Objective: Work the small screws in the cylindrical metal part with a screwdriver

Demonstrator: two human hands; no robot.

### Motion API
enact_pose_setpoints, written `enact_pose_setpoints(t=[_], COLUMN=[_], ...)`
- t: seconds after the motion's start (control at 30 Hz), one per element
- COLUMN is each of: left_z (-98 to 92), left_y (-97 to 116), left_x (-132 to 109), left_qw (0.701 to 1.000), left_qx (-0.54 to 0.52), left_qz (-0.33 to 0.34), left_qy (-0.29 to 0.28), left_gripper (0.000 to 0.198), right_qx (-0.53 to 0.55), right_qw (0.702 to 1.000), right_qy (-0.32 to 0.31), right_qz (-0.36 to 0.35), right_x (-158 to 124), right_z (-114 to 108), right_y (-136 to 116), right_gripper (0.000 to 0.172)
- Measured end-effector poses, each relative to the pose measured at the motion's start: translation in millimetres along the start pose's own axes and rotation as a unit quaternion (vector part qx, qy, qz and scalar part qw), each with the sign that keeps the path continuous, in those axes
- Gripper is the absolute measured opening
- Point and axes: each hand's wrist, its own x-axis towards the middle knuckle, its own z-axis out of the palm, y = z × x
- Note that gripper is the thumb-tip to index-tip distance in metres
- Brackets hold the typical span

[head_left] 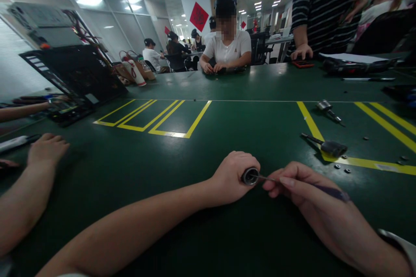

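Note:
My left hand (234,178) is wrapped round a dark cylindrical metal part (244,176), whose round open end faces right. A ring shows inside the opening; the rest of the part is hidden by my fingers. My right hand (302,186) pinches a thin screwdriver (268,178) with a dark purple handle lying along the palm. Its slim shaft reaches into the opening of the part. Beyond my right hand lie a dark drum-shaped part with a shank (334,149) and a silver one (324,105). Several small metal rings (347,171) are scattered close to them.
Yellow tape (169,134) marks off areas on the green table (182,164). At left, another person's hand (48,149) rests on the table, near an open black case (78,73). Across the table are a seated person (227,47) and a standing person in stripes (321,13).

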Motion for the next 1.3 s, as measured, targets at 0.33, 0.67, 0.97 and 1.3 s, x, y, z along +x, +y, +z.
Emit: enact_pose_setpoints(t=[0.33,0.67,0.97,1.3], left_z=[0.2,-0.3,-5.7,-5.0], left_y=[-1.3,-7.1,-2.1,-1.2], left_x=[1.5,1.6,2.3,2.3], left_qw=[0.997,0.994,0.995,0.995], left_qx=[-0.065,-0.039,-0.090,-0.057], left_qz=[-0.033,-0.090,-0.051,-0.034], left_qy=[0.029,0.037,-0.002,-0.071], left_gripper=[0.013,0.013,0.009,0.012], right_qx=[0.037,0.023,-0.165,-0.113], right_qw=[0.998,0.996,0.982,0.985], right_qy=[0.003,0.059,0.091,0.125], right_qz=[-0.056,-0.058,-0.009,-0.040], right_x=[-4.3,0.3,5.1,3.1], right_z=[-1.0,-4.3,-6.7,-8.3], right_y=[1.9,1.9,5.5,3.2], right_gripper=[0.012,0.015,0.021,0.018])
